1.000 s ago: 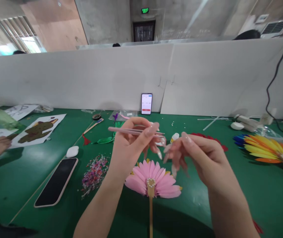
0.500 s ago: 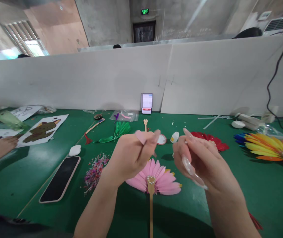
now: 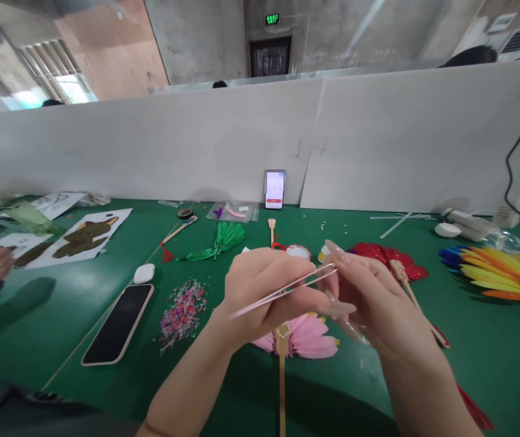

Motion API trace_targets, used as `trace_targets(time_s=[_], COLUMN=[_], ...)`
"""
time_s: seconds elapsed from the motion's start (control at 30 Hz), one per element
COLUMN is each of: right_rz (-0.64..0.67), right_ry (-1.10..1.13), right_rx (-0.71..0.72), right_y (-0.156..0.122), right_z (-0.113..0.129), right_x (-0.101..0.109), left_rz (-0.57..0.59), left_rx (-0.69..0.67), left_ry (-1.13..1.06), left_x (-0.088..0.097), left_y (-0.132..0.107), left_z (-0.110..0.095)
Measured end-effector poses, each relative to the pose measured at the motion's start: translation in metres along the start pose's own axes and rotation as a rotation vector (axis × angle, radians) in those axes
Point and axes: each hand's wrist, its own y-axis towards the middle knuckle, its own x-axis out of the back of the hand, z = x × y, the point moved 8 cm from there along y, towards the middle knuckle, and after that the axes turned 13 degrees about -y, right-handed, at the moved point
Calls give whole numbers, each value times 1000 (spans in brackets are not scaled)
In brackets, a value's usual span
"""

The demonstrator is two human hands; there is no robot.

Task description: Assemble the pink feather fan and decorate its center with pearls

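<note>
The pale pink tweezers (image 3: 260, 301) are pinched in the closed fingers of the left hand (image 3: 260, 273), tips by the bent fingers of the right hand (image 3: 373, 288), whose grip I can't tell, with the pink feather fan (image 3: 313, 337) under them and the red feather fan (image 3: 413, 265) to their right.

You held the pale, slim tweezers (image 3: 282, 294) at frame centre, tilted up toward the right, arms slightly parted. Below, the pink petalled fan (image 3: 309, 340) lay partly hidden, its wooden handle (image 3: 282, 388) reaching the bottom edge.
</note>
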Motion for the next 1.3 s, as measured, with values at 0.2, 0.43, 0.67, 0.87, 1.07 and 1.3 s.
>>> trace_targets(time_s=[0.2,0.43,0.67,0.87,1.07,1.3], right_rz=[-64,-143,-135,-120,-90,-69], right_ry=[-74,-195,-261,-288,-324,-243], right_rx=[67,92,94,125,157,173], right_y=[0,-1,3,5,5,10], right_z=[8,10,8,6,6,6], right_x=[3,11,14,15,15,13], left_rz=[11,174,287,277,263,212], left_rx=[-147,-90,-13,-14,-35,-44], left_ry=[234,297,307,276,250,205], left_x=[-5,-9,-14,-16,-16,-13], left_y=[-2,-6,-8,-10,-9,-9], left_z=[-8,-2,8,12,7,9])
